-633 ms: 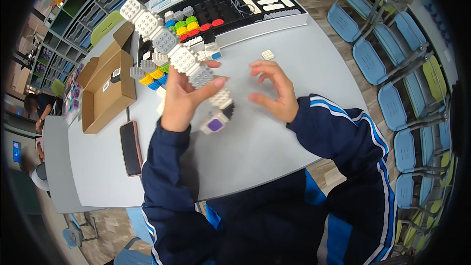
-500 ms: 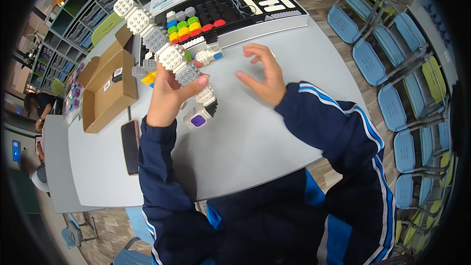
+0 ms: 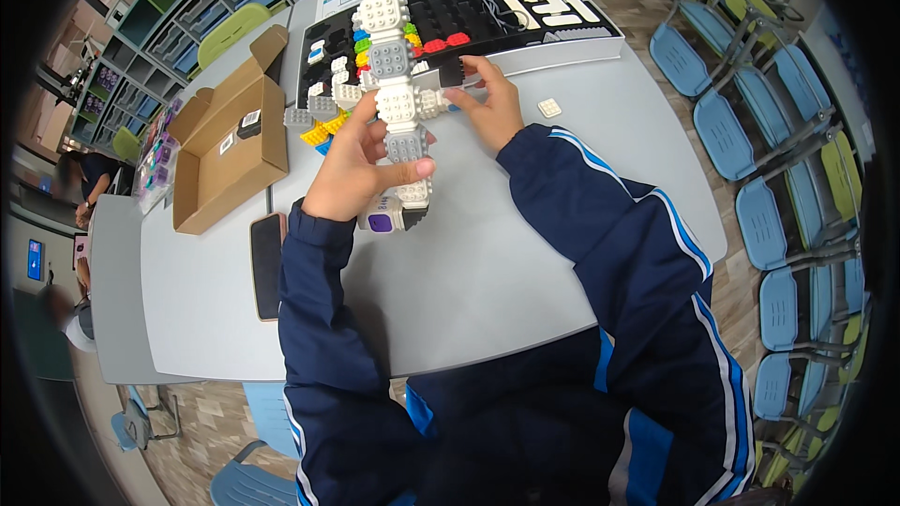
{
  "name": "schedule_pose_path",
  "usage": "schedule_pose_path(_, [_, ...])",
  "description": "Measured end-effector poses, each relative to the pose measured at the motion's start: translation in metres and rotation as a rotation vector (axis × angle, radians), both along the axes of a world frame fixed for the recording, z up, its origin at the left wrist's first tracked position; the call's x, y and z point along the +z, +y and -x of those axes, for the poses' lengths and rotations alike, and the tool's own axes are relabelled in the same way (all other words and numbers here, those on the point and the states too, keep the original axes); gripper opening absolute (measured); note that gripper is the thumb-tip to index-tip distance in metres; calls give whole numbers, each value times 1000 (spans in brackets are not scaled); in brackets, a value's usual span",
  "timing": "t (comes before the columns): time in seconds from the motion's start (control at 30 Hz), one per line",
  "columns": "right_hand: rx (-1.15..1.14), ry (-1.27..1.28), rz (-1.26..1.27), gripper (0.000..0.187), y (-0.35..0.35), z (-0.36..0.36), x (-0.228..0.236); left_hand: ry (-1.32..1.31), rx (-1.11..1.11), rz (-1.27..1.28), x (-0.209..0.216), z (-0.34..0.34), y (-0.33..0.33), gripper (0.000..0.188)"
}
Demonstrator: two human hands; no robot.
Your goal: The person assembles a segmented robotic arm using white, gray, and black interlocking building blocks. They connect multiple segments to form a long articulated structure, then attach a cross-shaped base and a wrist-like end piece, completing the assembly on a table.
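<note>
You hold the block chain (image 3: pixel 396 105) in your left hand (image 3: pixel 356 169) as your right hand (image 3: pixel 493 109) touches a small white piece (image 3: pixel 431 103).
Your left thumb and fingers are closed around the chain's lower part; it stands out above the desk (image 3: pixel 497 262), its white and grey blocks running away from you, with a purple-faced module (image 3: pixel 379 222) at the near end. Your right hand is half curled at the white piece's right end; you cannot tell here whether it grips, or whether piece and chain are joined. Just beyond lies the parts tray (image 3: pixel 586 49); a white square tile (image 3: pixel 549 109) sits to the right.
</note>
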State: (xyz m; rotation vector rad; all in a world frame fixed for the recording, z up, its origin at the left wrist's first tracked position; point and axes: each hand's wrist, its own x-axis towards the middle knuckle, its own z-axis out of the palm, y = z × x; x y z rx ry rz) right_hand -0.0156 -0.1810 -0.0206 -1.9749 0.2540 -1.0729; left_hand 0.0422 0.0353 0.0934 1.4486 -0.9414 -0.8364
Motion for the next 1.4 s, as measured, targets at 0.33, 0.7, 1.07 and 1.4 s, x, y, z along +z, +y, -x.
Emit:
schedule_pose_path(0.33, [539, -27, -418, 40, -3, 99, 14, 28, 55, 11, 1, 6, -3, 86])
schedule_pose_path(0.7, [651, 101, -498, 42, 28, 123, 22, -45, 20, -31, -19, 35, -30, 80])
schedule_pose_path(1.07, [582, 193, -552, 42, 32, 123, 23, -66, 48, -34, -38, 37, -38, 79])
schedule_pose_path(1.4, [579, 117, -549, 39, 33, 126, 27, 50, 33, -34, -31, 36, -34, 81])
